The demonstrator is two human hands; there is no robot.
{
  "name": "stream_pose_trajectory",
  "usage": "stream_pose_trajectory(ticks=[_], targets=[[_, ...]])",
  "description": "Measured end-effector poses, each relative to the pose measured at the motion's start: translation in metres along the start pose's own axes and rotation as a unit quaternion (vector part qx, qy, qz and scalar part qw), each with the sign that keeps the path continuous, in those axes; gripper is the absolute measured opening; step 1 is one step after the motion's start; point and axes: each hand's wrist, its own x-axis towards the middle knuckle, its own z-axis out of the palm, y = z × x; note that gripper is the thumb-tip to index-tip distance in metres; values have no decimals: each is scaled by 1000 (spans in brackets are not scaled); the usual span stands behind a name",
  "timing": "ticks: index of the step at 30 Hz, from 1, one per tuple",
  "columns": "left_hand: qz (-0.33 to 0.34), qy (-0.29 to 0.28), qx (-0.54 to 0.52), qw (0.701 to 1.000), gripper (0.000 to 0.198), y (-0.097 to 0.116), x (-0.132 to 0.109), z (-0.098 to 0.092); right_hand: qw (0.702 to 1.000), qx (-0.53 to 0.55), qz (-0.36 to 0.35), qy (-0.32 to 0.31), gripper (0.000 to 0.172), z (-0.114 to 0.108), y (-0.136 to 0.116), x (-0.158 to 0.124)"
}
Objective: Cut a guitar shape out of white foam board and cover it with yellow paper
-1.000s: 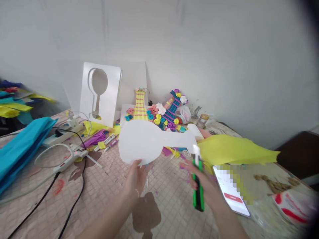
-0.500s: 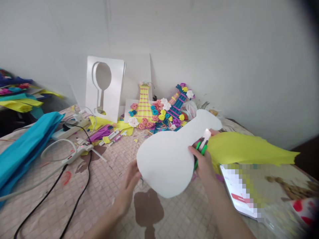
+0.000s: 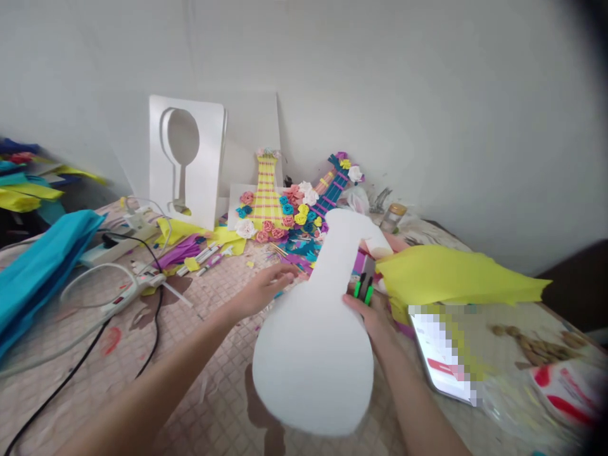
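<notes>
The left hand (image 3: 259, 292) angles inward, fingers loosely extended beside the white cutout (image 3: 316, 354). The right hand (image 3: 377, 316) clamps cutout and cutter (image 3: 365, 289).

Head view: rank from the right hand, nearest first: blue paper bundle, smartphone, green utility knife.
1. Green utility knife: in the right hand.
2. Smartphone: to the hand's right.
3. Blue paper bundle: far left.

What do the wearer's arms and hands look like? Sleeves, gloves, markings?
Two ordinary human hands, left hand and right hand, both ungloved. Forearms are slim and bare, with no sleeves in view. No watch or attached cables visible; fine details such as rings are too soft to tell.
</notes>
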Motion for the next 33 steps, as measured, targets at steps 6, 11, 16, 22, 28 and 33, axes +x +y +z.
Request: stream_pose_trajectory(ticks=[6,11,16,22,28,33], targets=[[-110,-1,-161,981,34,7,3,18,981,-64,58,-176,35,7,11,-13],[-110,17,-269,957,35,-4,0,20,959,-131,49,-247,34,8,18,-16],[-131,39,-369,919,43,-18,-5,27,940,-150,52,-302,31,9,14,-16],[-146,-22,-512,846,53,-23,-14,35,915,-179,36,-361,33,15,9,-18],[-175,-38,-543,820,53,-27,-20,35,929,-184,50,-318,35,13,18,-16],[-162,-52,-600,781,60,-27,-22,31,966,-113,28,-231,40,12,25,-8]])
